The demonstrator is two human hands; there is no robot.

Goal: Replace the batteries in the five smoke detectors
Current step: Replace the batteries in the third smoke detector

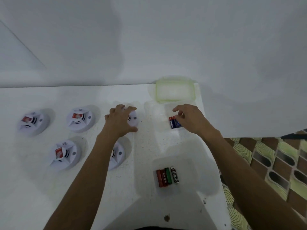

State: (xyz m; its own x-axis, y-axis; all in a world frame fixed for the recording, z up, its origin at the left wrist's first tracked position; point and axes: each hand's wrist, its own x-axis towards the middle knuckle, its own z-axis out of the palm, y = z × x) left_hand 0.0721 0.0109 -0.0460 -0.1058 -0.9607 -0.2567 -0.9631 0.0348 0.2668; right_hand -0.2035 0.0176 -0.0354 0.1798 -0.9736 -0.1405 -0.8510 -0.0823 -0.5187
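Observation:
Five white round smoke detectors lie on the white table. Three show red stickers: the far-left smoke detector, the middle one and the near-left one. My left forearm partly hides a fourth smoke detector. My left hand grips the fifth smoke detector, fingers spread and curled round its rim. My right hand reaches into a clear tub, its fingertips curled onto the upper ends of the blue batteries.
A second clear tub near me holds several batteries in red, green and black. A green-rimmed lid lies at the table's far edge. The table's right edge drops to a patterned floor. A white wall stands behind.

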